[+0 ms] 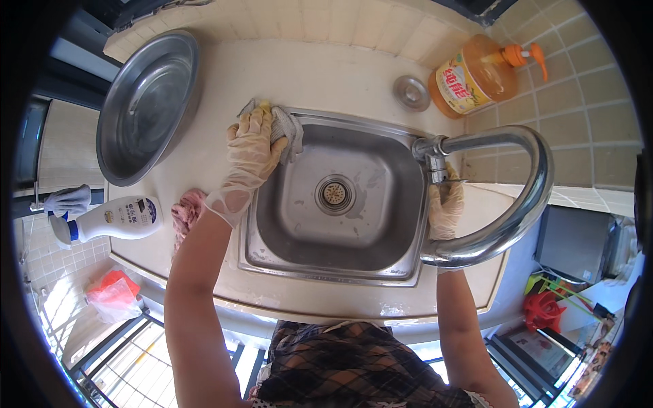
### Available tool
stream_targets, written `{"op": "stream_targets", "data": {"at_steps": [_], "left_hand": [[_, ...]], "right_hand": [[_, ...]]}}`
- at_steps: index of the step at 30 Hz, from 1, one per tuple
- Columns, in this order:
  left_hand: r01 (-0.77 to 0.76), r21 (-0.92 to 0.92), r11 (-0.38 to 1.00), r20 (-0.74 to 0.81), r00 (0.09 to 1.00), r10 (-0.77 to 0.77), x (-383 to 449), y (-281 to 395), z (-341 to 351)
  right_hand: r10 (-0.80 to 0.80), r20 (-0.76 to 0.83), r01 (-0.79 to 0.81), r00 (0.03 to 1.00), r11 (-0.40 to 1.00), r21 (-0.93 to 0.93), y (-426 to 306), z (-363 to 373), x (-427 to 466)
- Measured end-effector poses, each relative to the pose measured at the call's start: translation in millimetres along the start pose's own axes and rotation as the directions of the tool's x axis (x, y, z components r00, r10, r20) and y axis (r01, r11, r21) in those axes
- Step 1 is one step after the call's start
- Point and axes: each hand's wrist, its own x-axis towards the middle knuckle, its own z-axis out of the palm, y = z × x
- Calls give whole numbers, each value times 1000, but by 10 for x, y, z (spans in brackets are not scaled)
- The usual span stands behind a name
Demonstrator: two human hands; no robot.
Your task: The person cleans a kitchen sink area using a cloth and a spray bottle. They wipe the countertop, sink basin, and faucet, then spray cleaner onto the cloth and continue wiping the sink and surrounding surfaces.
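My left hand point(252, 145), in a translucent rubber glove, holds a grey cloth point(288, 130) against the back left corner of the stainless steel sink point(334, 279). Part of the cloth hangs over the inner edge of the basin. At the sink's right rim, my right hand point(445, 209) wears a similar glove and is beside the base of the chrome faucet point(541, 168), by its lever. The curved spout crosses in front of that wrist, and the fingertips are partly hidden. Water drops dot the basin around the drain strainer point(335, 193).
A steel basin point(153, 102) stands at the back left. Nearer are a white spray bottle point(122, 218) and a pink rag point(187, 209). In the back right corner are an orange pump bottle of dish soap point(472, 81) and a round drain stopper point(411, 93). Tiled walls border the counter point(326, 69).
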Motion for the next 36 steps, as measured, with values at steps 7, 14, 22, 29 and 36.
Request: {"op": "stream_targets", "data": {"at_steps": [7,14,22,29,36], "left_hand": [[-127,-185,974,-78,990,115,315,475,151],[-367,-338,867,-220,926,306,559,1159,263],[-184,-222,958,-158,976,151,331,451,176],[-403,-371,837,-192,915,355,607,1729,279],[-303,-199,932,-127,951,282,463,689,87]], "right_hand": [[-21,59,24,998,998,-60,52,-67,0],[-14,53,12,999,1000,29,105,-53,40],[3,21,-3,1000,999,33,49,-45,12],[-21,43,25,999,996,-84,127,-72,37],[16,34,-17,999,999,30,130,-74,12]]}}
